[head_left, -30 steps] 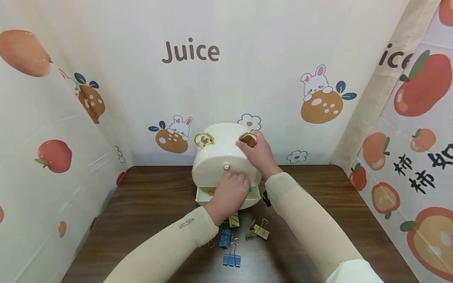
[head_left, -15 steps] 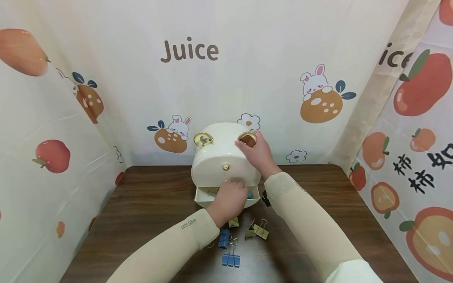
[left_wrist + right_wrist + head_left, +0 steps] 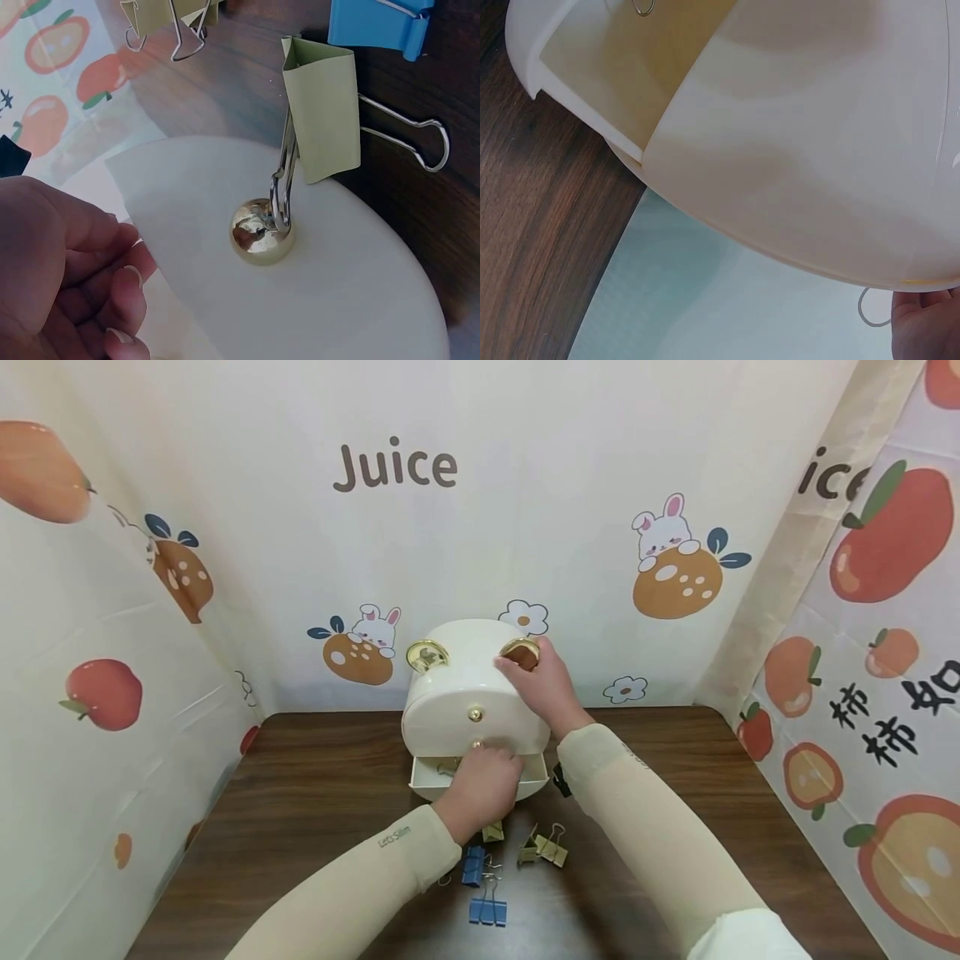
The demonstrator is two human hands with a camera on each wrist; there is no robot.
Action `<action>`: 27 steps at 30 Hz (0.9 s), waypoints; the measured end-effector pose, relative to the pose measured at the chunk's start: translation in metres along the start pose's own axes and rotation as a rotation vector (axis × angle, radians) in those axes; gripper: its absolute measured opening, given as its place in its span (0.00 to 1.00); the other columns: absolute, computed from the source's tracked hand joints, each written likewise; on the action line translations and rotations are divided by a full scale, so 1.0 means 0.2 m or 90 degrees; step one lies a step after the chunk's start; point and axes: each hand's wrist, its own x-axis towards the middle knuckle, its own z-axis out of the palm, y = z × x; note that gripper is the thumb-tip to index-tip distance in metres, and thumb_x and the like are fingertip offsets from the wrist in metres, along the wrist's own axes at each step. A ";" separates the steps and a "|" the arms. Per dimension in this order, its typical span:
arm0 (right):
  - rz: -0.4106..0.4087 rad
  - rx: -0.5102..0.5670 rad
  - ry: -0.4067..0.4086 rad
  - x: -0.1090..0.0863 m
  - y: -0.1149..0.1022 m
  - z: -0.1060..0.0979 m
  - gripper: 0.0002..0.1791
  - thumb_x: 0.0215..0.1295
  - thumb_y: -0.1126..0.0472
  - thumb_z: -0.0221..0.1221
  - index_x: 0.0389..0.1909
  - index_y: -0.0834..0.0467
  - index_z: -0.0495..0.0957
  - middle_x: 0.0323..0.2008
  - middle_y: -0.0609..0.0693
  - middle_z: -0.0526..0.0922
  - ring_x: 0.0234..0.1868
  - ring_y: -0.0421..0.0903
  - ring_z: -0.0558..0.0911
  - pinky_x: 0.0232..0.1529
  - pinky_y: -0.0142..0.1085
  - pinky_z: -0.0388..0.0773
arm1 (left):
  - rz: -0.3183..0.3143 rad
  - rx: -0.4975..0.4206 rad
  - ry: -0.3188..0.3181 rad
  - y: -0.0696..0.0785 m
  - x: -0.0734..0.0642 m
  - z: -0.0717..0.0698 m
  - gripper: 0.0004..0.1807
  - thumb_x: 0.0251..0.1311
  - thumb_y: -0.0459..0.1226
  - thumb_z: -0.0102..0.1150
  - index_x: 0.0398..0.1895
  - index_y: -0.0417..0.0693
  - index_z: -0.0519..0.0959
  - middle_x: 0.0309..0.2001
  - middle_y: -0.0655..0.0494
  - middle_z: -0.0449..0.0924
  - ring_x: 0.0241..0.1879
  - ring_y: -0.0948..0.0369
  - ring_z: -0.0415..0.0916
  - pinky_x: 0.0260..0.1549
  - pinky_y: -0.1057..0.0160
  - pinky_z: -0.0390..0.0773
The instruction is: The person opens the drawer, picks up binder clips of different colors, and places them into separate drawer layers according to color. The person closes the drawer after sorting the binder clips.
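A cream drawer box (image 3: 474, 652) with two gold-rimmed ears stands on the table, its lower drawer (image 3: 422, 777) pulled out. My right hand (image 3: 546, 689) grips the box's right ear (image 3: 521, 653), thumb in front. My left hand (image 3: 483, 787) reaches into the open drawer, fingers bent at its rim in the left wrist view; whether they pinch anything is hidden. A binder clip (image 3: 446, 768) shows inside, left of that hand. Close below the drawer front, an olive binder clip (image 3: 326, 112) leans against it, one wire handle touching the gold knob (image 3: 261, 234).
Blue binder clips (image 3: 488, 912) and gold binder clips (image 3: 552, 849) lie on the dark wood table (image 3: 322, 793) before the box. Something black (image 3: 561, 779) sits by its right side. Printed curtain walls (image 3: 555, 460) enclose the back and sides.
My left hand has lowered from near the upper front into the drawer. The teal thing seen right of it is no longer visible in the head view. The right hand keeps its grip.
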 end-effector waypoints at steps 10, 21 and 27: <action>0.013 0.003 0.001 0.00 -0.01 0.00 0.36 0.64 0.35 0.66 0.62 0.52 0.66 0.50 0.50 0.78 0.48 0.50 0.80 0.47 0.48 0.80 | -0.001 -0.047 0.052 -0.05 -0.04 -0.07 0.07 0.61 0.39 0.63 0.25 0.53 0.79 0.22 0.60 0.76 0.25 0.58 0.78 0.33 0.55 0.80; 0.022 0.007 0.005 0.00 0.00 0.01 0.38 0.63 0.33 0.66 0.63 0.51 0.66 0.50 0.51 0.79 0.46 0.51 0.82 0.43 0.47 0.82 | -0.140 -0.303 0.028 -0.16 -0.12 -0.27 0.15 0.64 0.40 0.65 0.20 0.57 0.73 0.18 0.67 0.68 0.19 0.65 0.67 0.21 0.62 0.70; 0.023 0.003 0.006 0.01 0.00 0.01 0.38 0.62 0.33 0.66 0.63 0.51 0.66 0.50 0.51 0.79 0.45 0.51 0.82 0.42 0.47 0.82 | -0.173 -0.354 0.010 -0.15 -0.19 -0.27 0.10 0.65 0.43 0.67 0.25 0.56 0.81 0.21 0.69 0.73 0.21 0.67 0.69 0.23 0.64 0.72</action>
